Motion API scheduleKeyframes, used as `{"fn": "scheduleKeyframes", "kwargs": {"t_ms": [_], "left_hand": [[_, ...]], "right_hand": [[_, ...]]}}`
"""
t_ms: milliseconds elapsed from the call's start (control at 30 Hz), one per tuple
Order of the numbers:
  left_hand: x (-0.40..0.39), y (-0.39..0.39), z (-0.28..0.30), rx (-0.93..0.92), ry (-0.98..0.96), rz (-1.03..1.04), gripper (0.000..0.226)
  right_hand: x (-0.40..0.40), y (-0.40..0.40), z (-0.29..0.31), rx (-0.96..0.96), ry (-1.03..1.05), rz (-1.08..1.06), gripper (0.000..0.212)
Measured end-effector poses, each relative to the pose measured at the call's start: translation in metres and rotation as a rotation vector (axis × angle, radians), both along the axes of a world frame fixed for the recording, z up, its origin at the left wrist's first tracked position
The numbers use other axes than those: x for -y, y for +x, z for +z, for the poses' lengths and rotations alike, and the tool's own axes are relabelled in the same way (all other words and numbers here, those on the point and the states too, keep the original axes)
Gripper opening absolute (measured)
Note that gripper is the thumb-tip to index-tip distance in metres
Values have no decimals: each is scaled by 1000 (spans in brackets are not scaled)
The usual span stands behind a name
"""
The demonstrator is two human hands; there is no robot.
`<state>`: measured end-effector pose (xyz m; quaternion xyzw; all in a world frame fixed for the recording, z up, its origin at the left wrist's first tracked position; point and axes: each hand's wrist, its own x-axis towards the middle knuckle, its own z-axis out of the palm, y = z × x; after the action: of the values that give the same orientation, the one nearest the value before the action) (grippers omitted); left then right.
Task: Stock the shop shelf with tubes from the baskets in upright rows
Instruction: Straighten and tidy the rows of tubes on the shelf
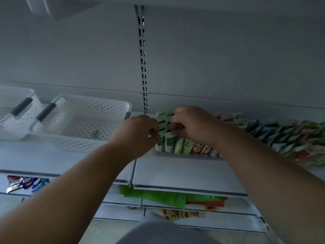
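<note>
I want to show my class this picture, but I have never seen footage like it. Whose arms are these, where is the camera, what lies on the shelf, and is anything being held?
There is no machine here: a person wears one camera on the head, looking forward and down, so the two bare arms belong to the wearer. The left hand and right hand meet at the upright rows of green-and-white squeeze tubes on the pale grey shop shelf. Curled fingers of both hands pinch the flat top ends of tubes in the leftmost rows. Further right stand more tubes with orange and red labels, then a long blurred run of them. To the left sit two white perforated plastic baskets with dark handles; the nearer one looks almost empty. Lower shelves hold small wrapped goods.
</note>
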<state>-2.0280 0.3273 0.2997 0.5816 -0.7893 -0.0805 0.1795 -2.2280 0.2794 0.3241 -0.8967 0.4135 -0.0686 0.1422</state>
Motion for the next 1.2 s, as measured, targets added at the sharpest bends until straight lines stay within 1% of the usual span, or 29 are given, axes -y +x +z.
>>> {"fn": "scheduleKeyframes", "kwargs": {"t_ms": [133,567,667,733,833,933,1200], "left_hand": [[2,1,-1,11,1,5,5],[6,1,1,31,-6,-16,5],[6,3,4,20,-16,-27,6],[7,2,7,-9,-36,-21,8],[12,-3,12,-38,-57,-17,7],[21,-11,14,-45,-55,-22,7],[43,-33,19,-24,-43,-11,5]], "right_hand": [[0,0,0,22,14,-22,6],[-1,-4,-2,36,-10,-74,16],[-1,-9,0,111,2,-82,15],[0,-15,5,184,-17,-121,9],[7,-26,12,240,-47,-200,6],[14,-36,14,226,-47,-228,6],[28,-47,10,142,-45,-197,9]]}}
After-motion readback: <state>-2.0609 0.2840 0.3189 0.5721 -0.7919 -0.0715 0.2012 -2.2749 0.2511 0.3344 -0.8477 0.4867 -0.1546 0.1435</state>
